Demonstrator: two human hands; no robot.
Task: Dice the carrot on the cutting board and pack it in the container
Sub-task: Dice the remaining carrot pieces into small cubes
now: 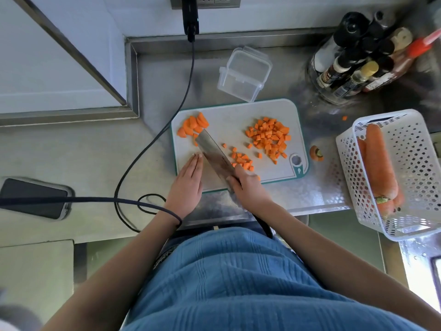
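A steel kitchen counter (317, 194) fills the scene, with a socket strip on the wall at the far side and a cable trailing down across the left. On it lies a white cutting board (229, 115) with a teal rim. The right hand (248, 185) is clenched round the handle of a cleaver (214, 156), whose blade runs diagonally from the near middle of the board up toward its far left corner. The left hand (188, 180) lies flat with straight fingers, fingertips just beside the blade's left face, holding nothing. The uncut carrot slices (193, 124) sit at the far left corner, right at the blade's tip, so the work lies along the blade's own line, far and left of both hands, with the left hand nearer. A large pile of diced carrot (268, 137) lies on the right of the board and a smaller scatter near the blade's right side. The clear container (243, 75) stands empty, just beyond the board's far edge. I judge dicing is mostly done and packing not begun.
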